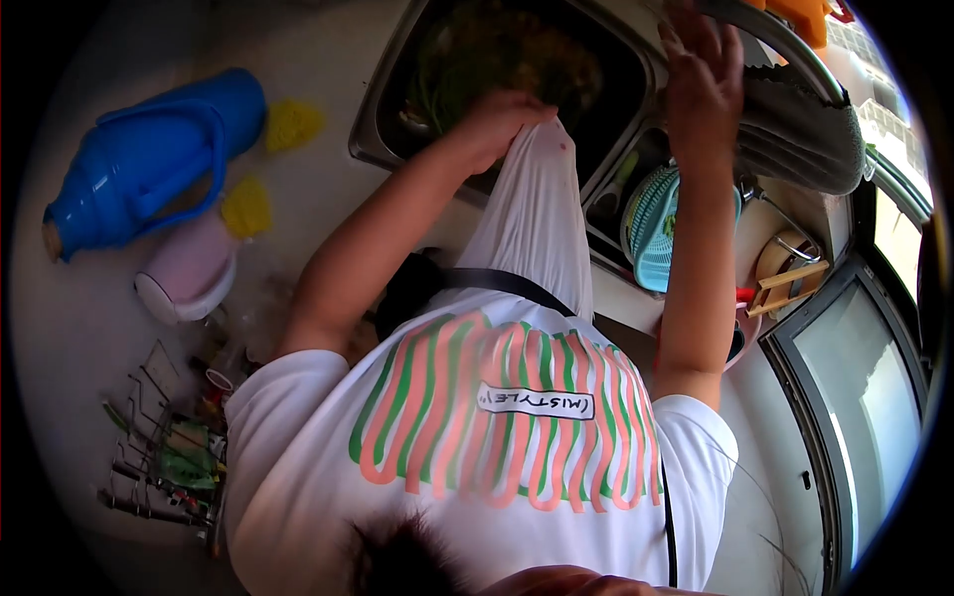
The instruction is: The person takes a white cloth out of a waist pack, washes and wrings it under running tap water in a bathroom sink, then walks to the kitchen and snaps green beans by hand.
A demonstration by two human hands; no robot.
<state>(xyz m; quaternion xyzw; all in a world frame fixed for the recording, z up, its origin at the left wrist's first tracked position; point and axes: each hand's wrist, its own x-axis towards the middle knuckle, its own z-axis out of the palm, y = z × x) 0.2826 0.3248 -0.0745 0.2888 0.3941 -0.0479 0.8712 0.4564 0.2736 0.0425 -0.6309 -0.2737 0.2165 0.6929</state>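
My left hand (502, 121) is closed on the hem of a white T-shirt (527, 214) and pulls the cloth out taut over the sink's near edge. The shirt, worn on my body, has green and pink wavy stripes, and a small reddish spot shows near the gripped end. My right hand (704, 84) is raised at the sink's right side, its fingers apart and slightly blurred, with nothing visible in it. Close beside it hangs a dark grey cloth (800, 129). Green leafy matter (447, 74) lies in the dark sink basin (373, 134).
Left on the counter lie a blue thermos flask (164, 149), a pink-and-white kettle (189, 263) and yellow crumpled pieces (293, 124). A turquoise basket (656, 233) stands in the smaller basin. A wire rack (159, 437) is lower left; a framed window (855, 368) is right.
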